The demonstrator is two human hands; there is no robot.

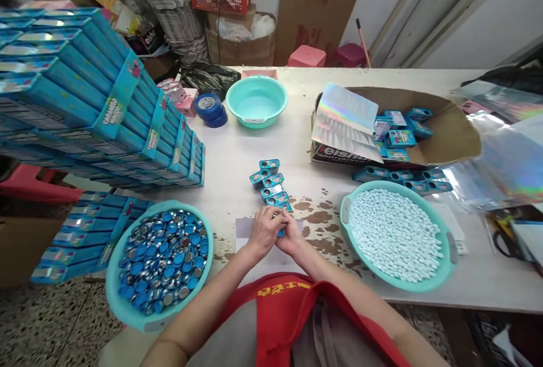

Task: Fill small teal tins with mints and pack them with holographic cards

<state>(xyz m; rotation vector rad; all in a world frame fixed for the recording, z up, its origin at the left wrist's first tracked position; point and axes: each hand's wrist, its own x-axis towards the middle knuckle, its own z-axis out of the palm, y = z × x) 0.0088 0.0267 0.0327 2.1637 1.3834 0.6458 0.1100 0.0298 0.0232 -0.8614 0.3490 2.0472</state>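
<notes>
My left hand [265, 231] and my right hand [292, 234] meet at the table's front, fingers closed together. A bit of blue shows between them; the fingers hide most of it, so its kind cannot be made out. Just beyond my fingertips, several small blue boxes [272, 180] with round dark openings lie in a staggered row. Under my hands is a pale sheet [243, 228]. To the left stands a turquoise tub [111, 285] full of blue-and-silver metal caps [165, 262]. On the right, another turquoise tub [345, 230] holds many small white pellets [394, 234].
Tall stacks of blue display cartons [106, 95] rise at the left. Behind are blue tape rolls [211, 109] and a turquoise basin [257, 95]. An open cardboard box [449, 129] holds blue boxes and silvery film [345, 112]. Brown worn patches [320, 217] mark the table.
</notes>
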